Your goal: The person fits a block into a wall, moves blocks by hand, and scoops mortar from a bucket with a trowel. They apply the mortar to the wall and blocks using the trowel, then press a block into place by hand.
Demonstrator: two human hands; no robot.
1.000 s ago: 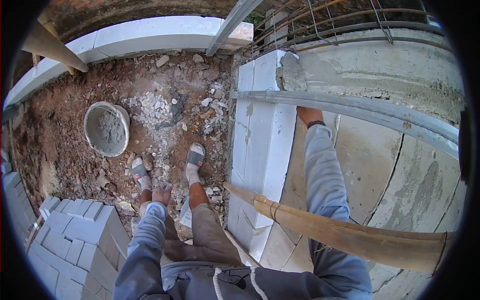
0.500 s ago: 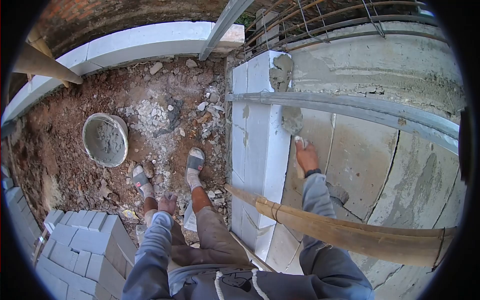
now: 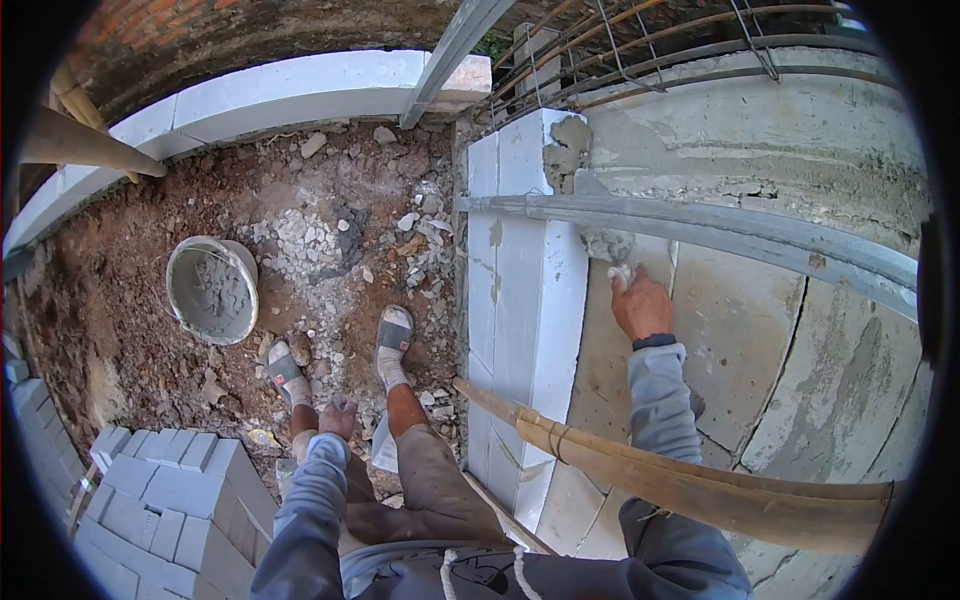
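My right hand (image 3: pixel 642 306) is closed round the handle of a trowel (image 3: pixel 608 243), whose blade carries grey mortar and lies partly under the metal bar. Beside the blade stands a low wall of white blocks (image 3: pixel 516 290), with a patch of mortar (image 3: pixel 566 145) on its far end. My left hand (image 3: pixel 338 416) hangs near my left foot, its fingers drawn together; whether they hold anything is too small to tell. On the dirt to the left sits a bucket (image 3: pixel 212 290) with grey mortar inside.
A metal bar (image 3: pixel 720 219) crosses above the wall, and a wooden plank (image 3: pixel 700 480) spans nearer me. Stacked grey blocks (image 3: pixel 170 490) stand at lower left. Steel rebar (image 3: pixel 640 50) runs along the top. Rubble (image 3: pixel 300 240) covers the ground.
My right hand has moved slightly right, with the forearm swinging the same way. The trowel blade has turned and now reaches under and past the metal bar. The view has shifted slightly.
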